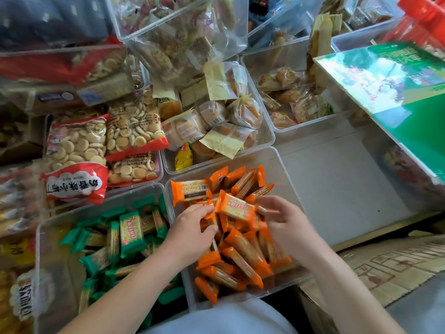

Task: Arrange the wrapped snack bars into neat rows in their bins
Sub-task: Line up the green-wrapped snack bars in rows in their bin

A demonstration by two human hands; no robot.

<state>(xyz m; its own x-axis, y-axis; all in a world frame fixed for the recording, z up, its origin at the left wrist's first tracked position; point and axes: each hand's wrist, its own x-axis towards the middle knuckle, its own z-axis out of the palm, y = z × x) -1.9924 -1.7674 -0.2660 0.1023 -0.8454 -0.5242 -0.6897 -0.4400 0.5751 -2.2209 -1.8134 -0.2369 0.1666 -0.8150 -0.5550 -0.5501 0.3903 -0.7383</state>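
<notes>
above a jumbled near bin (291,189), one orange snack bar (234,206) is gripped by the right hand (284,222), neighbouring bars (210,216) pinched by the left hand (192,230), likely for straightening.

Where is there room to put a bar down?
Bare: the far right corner of the orange bin, between the orange bars and its walls; the grey shelf between that bin and the green box. Crowded: its middle, and the green-bar bin.

Snack shop: clear plastic bins (282,175) of wrapped snack bars (240,251), buns (245,112), bagged biscuits (77,145), side by side.
</notes>
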